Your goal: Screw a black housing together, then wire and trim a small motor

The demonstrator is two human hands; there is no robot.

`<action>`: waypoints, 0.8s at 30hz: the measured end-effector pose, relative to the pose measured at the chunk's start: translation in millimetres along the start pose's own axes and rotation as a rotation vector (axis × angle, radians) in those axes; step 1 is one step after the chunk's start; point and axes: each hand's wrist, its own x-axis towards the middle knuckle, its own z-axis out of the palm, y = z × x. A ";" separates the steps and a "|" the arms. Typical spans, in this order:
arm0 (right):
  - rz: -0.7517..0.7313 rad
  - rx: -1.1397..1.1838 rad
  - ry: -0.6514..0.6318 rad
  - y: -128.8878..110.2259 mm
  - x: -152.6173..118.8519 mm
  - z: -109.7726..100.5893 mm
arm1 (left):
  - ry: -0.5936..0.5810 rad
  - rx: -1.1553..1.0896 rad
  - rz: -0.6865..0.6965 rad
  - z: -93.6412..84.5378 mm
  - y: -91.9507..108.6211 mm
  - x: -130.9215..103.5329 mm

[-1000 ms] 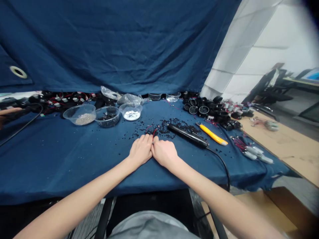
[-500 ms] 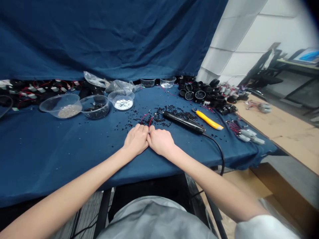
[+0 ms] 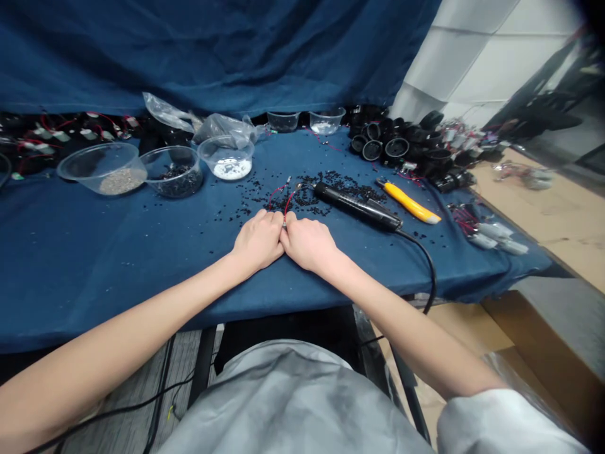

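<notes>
My left hand [image 3: 259,238] and my right hand [image 3: 308,242] rest close together on the blue cloth, knuckles up and fingers curled in. Their thumbs and forefingers meet in the middle. Red wires [image 3: 288,203] stick out beyond the fingers, with small metal ends lying among the black bits. Whatever part the wires belong to is hidden under both hands. Just past my right hand lies a black corded electric screwdriver [image 3: 358,207], untouched. A yellow-handled tool [image 3: 410,202] is to the right of it.
Small black pieces [image 3: 331,183] are scattered beyond the hands. Clear bowls [image 3: 172,154] holding small parts stand at the back left beside a plastic bag [image 3: 222,128]. Black round housings [image 3: 396,147] pile up at the back right, with wired grey motors [image 3: 496,236] nearer the edge.
The view has tilted down and shifted slightly, so the table things sit higher in the picture. Both hands keep nearly the same pose together around the red wires.
</notes>
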 end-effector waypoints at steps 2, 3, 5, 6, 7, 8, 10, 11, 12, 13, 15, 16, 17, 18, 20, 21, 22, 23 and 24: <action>-0.005 0.014 -0.001 0.2 1.2 -0.9 | -0.007 -0.012 -0.010 0.7 -0.1 0.2; -0.006 0.022 -0.004 0.4 1.8 -1.4 | -0.012 -0.020 -0.014 1.1 -0.3 0.2; -0.008 0.041 -0.014 1.1 3.0 -1.8 | -0.023 -0.040 -0.022 2.0 -1.0 0.2; -0.009 0.052 -0.022 1.6 3.5 -1.7 | -0.029 -0.052 -0.026 2.4 -1.2 0.3; -0.009 0.064 -0.031 2.3 4.0 -1.3 | -0.035 -0.064 -0.027 2.9 -1.4 0.4; -0.012 0.077 -0.043 3.0 4.4 -0.6 | -0.042 -0.078 -0.026 3.4 -1.4 0.6; -0.024 0.107 -0.071 4.0 4.6 1.0 | -0.054 -0.105 -0.016 4.0 -0.8 0.7; -0.029 0.123 -0.080 4.5 4.4 1.7 | -0.056 -0.118 -0.009 4.0 -0.4 0.4; -0.029 0.141 -0.084 5.0 4.0 2.3 | -0.055 -0.130 -0.003 3.6 -0.1 -0.2; -0.027 0.161 -0.082 5.7 3.6 2.5 | -0.048 -0.143 0.002 2.9 -0.2 -1.4; -0.023 0.214 -0.071 9.3 3.6 1.8 | -0.020 -0.178 0.014 0.8 -2.4 -5.1; -0.030 0.253 -0.068 12.4 4.3 1.1 | -0.002 -0.202 0.025 -0.3 -4.9 -7.5; -0.043 0.299 -0.067 16.5 5.5 0.0 | 0.017 -0.231 0.040 -1.4 -8.3 -10.2; -0.058 0.351 -0.065 21.3 6.9 -1.1 | 0.037 -0.265 0.058 -2.4 -12.4 -13.0; -0.081 0.460 -0.058 31.9 9.2 -3.7 | 0.075 -0.336 0.102 -4.3 -20.6 -18.2; -0.088 0.514 -0.052 36.7 9.5 -5.0 | 0.093 -0.370 0.128 -5.2 -23.8 -20.3; -0.093 0.566 -0.045 40.7 8.9 -6.4 | 0.113 -0.401 0.156 -6.3 -25.7 -22.0; -0.099 0.613 -0.040 43.4 7.3 -7.8 | 0.136 -0.430 0.184 -7.8 -26.1 -23.2; -0.109 0.652 -0.038 44.8 4.8 -9.5 | 0.166 -0.455 0.213 -9.6 -24.9 -24.2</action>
